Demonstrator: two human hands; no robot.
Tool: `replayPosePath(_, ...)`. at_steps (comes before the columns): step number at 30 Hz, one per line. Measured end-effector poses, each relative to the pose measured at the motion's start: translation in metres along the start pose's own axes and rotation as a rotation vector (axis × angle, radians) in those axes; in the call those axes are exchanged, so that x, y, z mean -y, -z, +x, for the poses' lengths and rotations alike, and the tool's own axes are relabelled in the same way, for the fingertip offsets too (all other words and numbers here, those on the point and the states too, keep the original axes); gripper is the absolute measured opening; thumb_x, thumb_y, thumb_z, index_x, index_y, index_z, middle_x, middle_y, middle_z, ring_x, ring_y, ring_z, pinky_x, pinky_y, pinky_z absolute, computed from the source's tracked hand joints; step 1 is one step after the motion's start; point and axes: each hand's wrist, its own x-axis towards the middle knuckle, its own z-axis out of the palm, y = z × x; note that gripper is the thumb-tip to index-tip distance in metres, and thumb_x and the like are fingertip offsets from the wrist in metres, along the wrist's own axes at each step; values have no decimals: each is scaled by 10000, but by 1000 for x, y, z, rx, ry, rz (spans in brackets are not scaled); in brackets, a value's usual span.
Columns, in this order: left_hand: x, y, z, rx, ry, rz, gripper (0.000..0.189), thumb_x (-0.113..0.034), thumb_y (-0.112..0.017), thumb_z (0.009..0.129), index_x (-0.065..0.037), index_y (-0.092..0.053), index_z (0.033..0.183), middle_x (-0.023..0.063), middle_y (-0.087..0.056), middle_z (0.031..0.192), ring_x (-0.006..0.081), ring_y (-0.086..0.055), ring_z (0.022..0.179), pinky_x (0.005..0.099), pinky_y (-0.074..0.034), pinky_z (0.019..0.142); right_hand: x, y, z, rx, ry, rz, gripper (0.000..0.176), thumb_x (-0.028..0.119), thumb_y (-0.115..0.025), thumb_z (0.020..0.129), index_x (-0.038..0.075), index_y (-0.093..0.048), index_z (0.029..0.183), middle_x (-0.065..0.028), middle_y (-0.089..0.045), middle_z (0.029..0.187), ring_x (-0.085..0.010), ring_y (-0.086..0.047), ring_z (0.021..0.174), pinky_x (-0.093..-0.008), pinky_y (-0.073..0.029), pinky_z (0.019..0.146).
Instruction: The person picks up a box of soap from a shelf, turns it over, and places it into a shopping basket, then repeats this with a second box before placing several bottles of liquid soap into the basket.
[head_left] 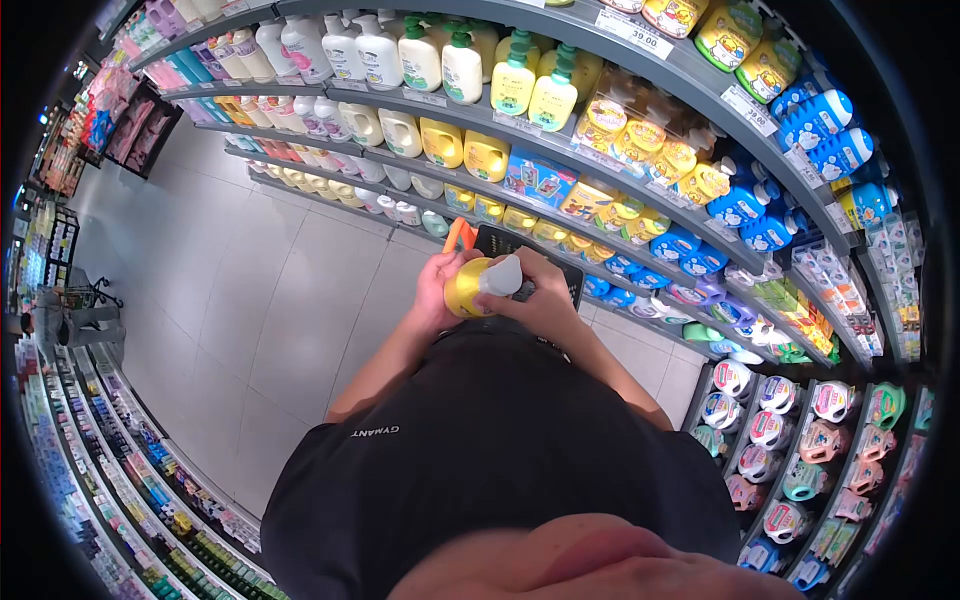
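In front of my chest I hold a yellow bottle with a pale cap, its top tilted to the right. My left hand is wrapped around the bottle's body from the left. From the other side, my right hand closes on it near the cap, thumb against the yellow side. Just beyond my hands are a dark panel and an orange piece, both partly hidden; I cannot make out what they belong to.
A long shelf of pump bottles, jugs and price tags curves across the front and right. More shelves with detergent jugs stand at the lower right, and others at the lower left. A person stands far left on the tiled floor.
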Motion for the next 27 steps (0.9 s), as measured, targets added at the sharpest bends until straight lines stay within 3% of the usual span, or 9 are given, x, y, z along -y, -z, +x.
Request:
replayPosePath(4,3,29,2,175,-34,-52,478,-396,-424,987,-36,-539,1279,176,-646,1217,330,-648,1107,455,-523,978,-2,-2,-12,-11,-81,131,504,370,-923,738,48,-681,1041,-27,-666,845,-116,-600,694,-275,-504,649)
replayPosePath(7,1,23,-3,11,-102,136,429,-355,-449,989,-38,-555,1258,176,-653,1195,324,-655,1084,443,-529,975,-10,1,-16,24,-148,71,536,393,-912,748,46,-670,1077,-67,-706,880,-126,-662,736,-288,-544,692)
replayPosePath(10,-4,16,-8,-51,-93,185,373,-304,-480,990,-44,-562,1243,170,-659,1165,311,-662,1060,429,-532,975,-1,9,-17,90,-287,39,484,257,-886,787,42,-642,1146,-79,-731,976,-139,-705,902,-308,-565,819)
replayPosePath(19,-8,16,-15,-169,-222,471,284,-163,-523,981,-29,-575,1225,118,-659,1142,227,-646,1069,350,-523,953,-28,7,-23,80,-380,-118,557,443,-852,765,42,-637,1085,-141,-720,866,-248,-707,768,-364,-565,719)
replayPosePath(27,-11,5,-17,-168,-285,595,239,-111,-545,979,-23,-601,1193,78,-663,1129,159,-634,1042,300,-500,935,-36,9,-25,136,-553,188,477,365,-838,818,33,-605,1069,-87,-691,818,-130,-643,615,-286,-519,560)
